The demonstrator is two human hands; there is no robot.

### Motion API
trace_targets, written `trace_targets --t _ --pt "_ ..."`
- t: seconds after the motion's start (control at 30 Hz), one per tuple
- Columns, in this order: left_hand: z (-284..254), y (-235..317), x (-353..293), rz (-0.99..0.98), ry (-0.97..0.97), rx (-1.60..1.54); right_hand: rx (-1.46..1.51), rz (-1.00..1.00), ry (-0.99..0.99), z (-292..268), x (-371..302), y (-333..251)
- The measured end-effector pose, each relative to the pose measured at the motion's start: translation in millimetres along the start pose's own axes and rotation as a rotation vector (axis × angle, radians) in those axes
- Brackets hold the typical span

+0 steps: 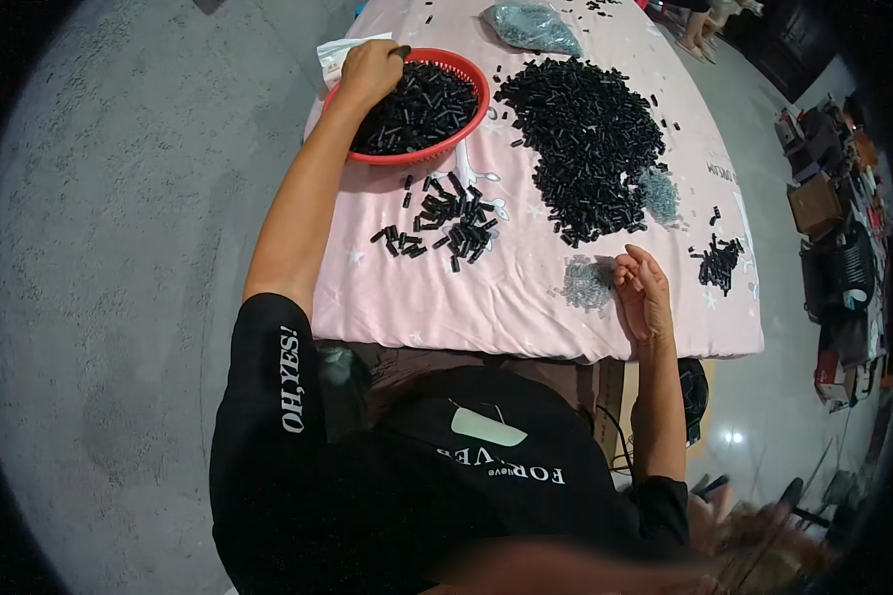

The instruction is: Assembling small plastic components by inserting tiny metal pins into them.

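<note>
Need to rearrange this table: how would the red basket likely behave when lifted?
The red basket probably keeps its shape, since it looks like molded plastic. It may feel weighty, being well filled with small black pieces. Those lie loose, so tilting could spill some.

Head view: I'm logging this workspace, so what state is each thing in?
Pink cloth: spread out, wrinkled
Red basket: upright, filled with black pieces
Large black pile: loose
Small black pile: loose
Black scatter near basket: loose
Nearer clear pile: loose
Farther clear pile: loose
Plastic bag: filled, closure unclear
Left hand: at basket's rim, grip unclear
Right hand: partly curled
</note>
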State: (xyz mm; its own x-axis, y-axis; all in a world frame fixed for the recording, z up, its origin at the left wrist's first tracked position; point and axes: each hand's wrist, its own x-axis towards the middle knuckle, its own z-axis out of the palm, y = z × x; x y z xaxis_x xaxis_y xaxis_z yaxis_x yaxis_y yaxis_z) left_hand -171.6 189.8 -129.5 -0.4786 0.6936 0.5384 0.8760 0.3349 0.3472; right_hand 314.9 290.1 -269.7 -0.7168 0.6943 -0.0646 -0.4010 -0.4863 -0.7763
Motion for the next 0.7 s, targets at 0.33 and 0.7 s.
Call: trace_targets --t 0.33,0.7 --pt "-35 -67 -45 -0.208 -0.18 0.09 -0.004 0.024 -0.005 1 -2 0" --pt "-20 -62 -55 -0.209 -0.183 0.129 -0.006 0.022 0.019 -3 -3 -1"
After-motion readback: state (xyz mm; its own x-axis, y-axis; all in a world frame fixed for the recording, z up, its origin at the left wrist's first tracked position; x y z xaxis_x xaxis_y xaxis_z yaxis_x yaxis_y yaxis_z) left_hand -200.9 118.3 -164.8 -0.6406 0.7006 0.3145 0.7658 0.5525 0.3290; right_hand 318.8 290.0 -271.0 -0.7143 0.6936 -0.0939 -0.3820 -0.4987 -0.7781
